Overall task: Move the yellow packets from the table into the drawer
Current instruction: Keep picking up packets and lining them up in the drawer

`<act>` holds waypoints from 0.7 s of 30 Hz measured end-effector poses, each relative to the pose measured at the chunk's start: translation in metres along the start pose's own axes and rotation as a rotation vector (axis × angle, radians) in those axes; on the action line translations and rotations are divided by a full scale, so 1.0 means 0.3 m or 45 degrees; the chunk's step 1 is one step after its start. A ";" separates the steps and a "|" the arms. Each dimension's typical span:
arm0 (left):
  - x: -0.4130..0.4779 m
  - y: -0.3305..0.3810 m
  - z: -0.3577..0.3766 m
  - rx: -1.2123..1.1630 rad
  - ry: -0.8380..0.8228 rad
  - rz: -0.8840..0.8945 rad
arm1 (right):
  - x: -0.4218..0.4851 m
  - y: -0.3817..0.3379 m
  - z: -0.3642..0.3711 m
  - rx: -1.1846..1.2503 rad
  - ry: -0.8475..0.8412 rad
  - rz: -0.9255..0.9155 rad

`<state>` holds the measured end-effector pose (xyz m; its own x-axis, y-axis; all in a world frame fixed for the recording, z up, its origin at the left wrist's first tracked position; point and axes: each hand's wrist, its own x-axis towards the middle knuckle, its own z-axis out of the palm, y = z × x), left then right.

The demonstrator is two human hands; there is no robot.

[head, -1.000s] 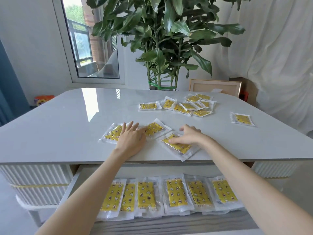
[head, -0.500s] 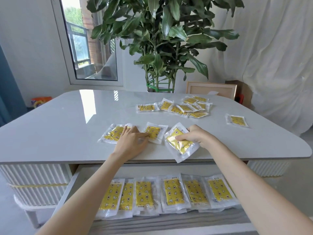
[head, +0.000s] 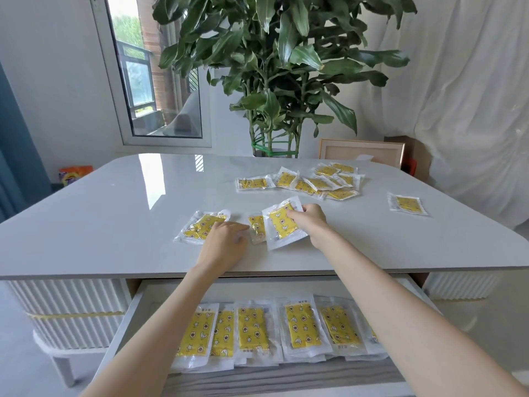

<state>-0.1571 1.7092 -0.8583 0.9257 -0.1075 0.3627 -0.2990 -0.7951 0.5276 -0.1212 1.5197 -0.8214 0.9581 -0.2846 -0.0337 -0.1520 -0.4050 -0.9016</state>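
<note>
A person's right hand (head: 310,224) is pinching a light, floppy, slick yellow packet (head: 283,226) by its edge, fingers clamped, above the counter (head: 114,219), while the left hand (head: 226,245), fingers loosely apart, is pressing another packet (head: 200,229).

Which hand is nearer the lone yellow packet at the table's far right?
Right. The right hand lies left of that lone yellow packet; the left hand is farther left.

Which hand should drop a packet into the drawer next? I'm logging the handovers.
Probably the right hand: it already pinches a lifted packet tilted off the table. The left hand lies flat, holding none, above the open drawer.
</note>
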 end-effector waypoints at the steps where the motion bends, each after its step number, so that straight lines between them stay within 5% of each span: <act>1: -0.001 0.000 0.000 0.012 -0.015 0.000 | 0.001 -0.004 0.015 -0.027 0.022 0.000; 10: -0.006 0.007 -0.004 0.056 -0.082 0.059 | 0.030 -0.036 0.095 -0.482 -0.114 0.111; 17: 0.009 -0.005 0.000 0.008 -0.108 0.058 | 0.035 -0.072 0.096 -0.391 -0.189 0.157; 21: 0.018 -0.018 -0.010 -0.200 0.183 -0.086 | 0.032 -0.049 0.090 -0.233 -0.178 0.194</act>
<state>-0.1513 1.7146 -0.8570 0.9056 0.0383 0.4223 -0.2801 -0.6937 0.6636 -0.1032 1.5463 -0.8202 0.9431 -0.2366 -0.2337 -0.3261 -0.5207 -0.7890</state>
